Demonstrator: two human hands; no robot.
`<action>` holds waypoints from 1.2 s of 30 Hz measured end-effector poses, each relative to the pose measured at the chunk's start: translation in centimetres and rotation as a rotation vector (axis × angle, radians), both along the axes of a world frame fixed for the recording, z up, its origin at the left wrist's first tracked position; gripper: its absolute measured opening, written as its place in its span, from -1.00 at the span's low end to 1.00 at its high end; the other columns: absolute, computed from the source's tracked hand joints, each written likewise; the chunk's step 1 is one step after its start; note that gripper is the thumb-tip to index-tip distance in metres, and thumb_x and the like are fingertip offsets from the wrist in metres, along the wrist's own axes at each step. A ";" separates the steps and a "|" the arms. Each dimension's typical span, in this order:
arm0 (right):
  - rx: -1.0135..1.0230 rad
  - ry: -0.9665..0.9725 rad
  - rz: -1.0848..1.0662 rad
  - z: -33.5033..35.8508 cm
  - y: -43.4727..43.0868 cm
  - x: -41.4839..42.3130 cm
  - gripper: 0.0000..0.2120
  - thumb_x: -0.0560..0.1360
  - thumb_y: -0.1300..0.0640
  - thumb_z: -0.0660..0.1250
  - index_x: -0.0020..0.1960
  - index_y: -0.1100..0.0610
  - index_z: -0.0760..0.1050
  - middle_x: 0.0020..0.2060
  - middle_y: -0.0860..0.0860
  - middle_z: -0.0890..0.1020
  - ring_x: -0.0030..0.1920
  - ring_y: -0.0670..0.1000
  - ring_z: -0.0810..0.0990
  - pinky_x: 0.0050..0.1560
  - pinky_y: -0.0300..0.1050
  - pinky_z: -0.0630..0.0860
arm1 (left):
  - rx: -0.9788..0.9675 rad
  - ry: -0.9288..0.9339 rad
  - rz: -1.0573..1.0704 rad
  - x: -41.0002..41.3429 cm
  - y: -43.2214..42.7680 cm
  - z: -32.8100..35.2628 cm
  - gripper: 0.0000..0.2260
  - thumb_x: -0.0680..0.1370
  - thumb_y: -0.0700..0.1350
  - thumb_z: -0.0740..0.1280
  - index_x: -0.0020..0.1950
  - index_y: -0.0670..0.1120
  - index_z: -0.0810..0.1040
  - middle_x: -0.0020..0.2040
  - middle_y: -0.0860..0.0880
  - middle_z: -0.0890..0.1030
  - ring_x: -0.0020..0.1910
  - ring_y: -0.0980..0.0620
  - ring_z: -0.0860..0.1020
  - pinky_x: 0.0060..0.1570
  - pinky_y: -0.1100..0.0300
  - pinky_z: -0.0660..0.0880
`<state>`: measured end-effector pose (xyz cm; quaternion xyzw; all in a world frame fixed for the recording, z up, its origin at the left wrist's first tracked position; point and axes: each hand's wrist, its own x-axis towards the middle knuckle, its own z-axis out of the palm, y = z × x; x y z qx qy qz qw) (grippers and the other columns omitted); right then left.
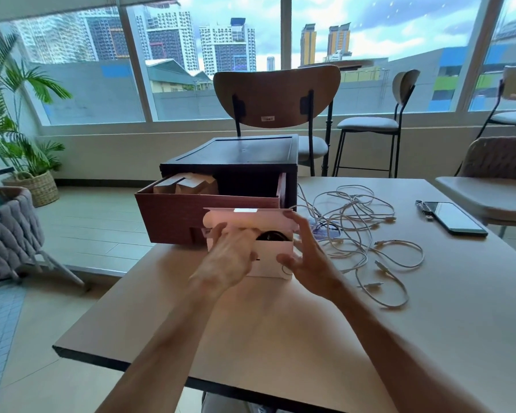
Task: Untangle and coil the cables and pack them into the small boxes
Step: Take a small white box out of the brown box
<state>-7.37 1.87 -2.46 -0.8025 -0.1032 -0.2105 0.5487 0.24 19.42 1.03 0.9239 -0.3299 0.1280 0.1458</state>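
A small white box (270, 259) stands open on the table in front of the wooden drawer unit, its lid flap (251, 217) raised. A dark coiled cable (272, 235) lies inside it. My left hand (228, 257) reaches over the box's left side with fingers in the opening, on the dark coil. My right hand (306, 253) holds the box's right end, thumb on the front and fingers at the flap. A tangle of white cables (364, 234) lies loose on the table to the right.
The dark wooden drawer unit (233, 162) has its drawer (191, 216) pulled out, with brown cardboard boxes (185, 183) inside. A phone (453, 217) lies at the table's right. Chairs stand behind and to the right; a woven chair and plants are at the left.
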 end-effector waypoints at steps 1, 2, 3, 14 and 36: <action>-0.009 -0.006 -0.010 -0.2 0.0 0.1 -0.19 0.47 0.45 0.34 0.43 -0.25 0.14 0.30 -0.15 0.40 0.22 -0.17 0.53 0.14 -0.03 0.60 | -0.009 0.004 -0.014 0.2 0.1 0.0 -0.47 0.51 -0.19 0.39 0.42 0.20 0.41 0.24 0.01 0.56 0.39 -0.10 0.34 0.41 0.06 0.18; -0.012 -0.005 -0.019 -0.3 0.0 0.1 -0.19 0.47 0.44 0.35 0.46 -0.23 0.14 0.31 -0.14 0.39 0.25 -0.13 0.52 0.18 0.02 0.59 | -0.021 0.011 -0.030 0.3 0.2 0.0 -0.46 0.51 -0.20 0.39 0.42 0.20 0.41 0.25 0.02 0.56 0.39 -0.10 0.35 0.41 0.06 0.16; -0.012 0.001 -0.025 -0.4 0.1 0.2 -0.20 0.48 0.41 0.36 0.47 -0.21 0.12 0.32 -0.12 0.39 0.29 -0.07 0.50 0.22 0.07 0.57 | -0.035 0.007 -0.046 0.3 0.4 0.1 -0.46 0.52 -0.20 0.40 0.43 0.19 0.41 0.27 0.02 0.56 0.40 -0.08 0.36 0.42 0.07 0.12; -0.040 -0.021 -0.019 -0.7 1.6 -0.1 -0.41 0.54 0.10 0.36 0.46 -0.14 0.17 0.44 -0.22 0.33 0.52 0.01 0.25 0.47 0.17 0.31 | -0.099 -0.088 0.072 0.6 2.9 -0.6 -0.60 0.54 0.05 0.39 0.39 0.17 0.48 0.30 0.04 0.50 0.36 -0.06 0.39 0.34 0.04 0.14; 0.230 -0.151 -0.404 2.4 -6.2 -5.1 -0.83 0.53 0.44 0.30 -0.05 0.23 0.59 -0.17 0.12 0.70 -0.16 -0.08 0.68 -0.05 -0.22 0.60 | -0.493 -0.328 -0.378 -5.6 1.2 -0.7 -0.81 0.59 -0.10 0.39 -0.20 -0.13 0.58 -0.20 0.02 0.59 -0.15 0.04 0.53 -0.13 0.11 0.52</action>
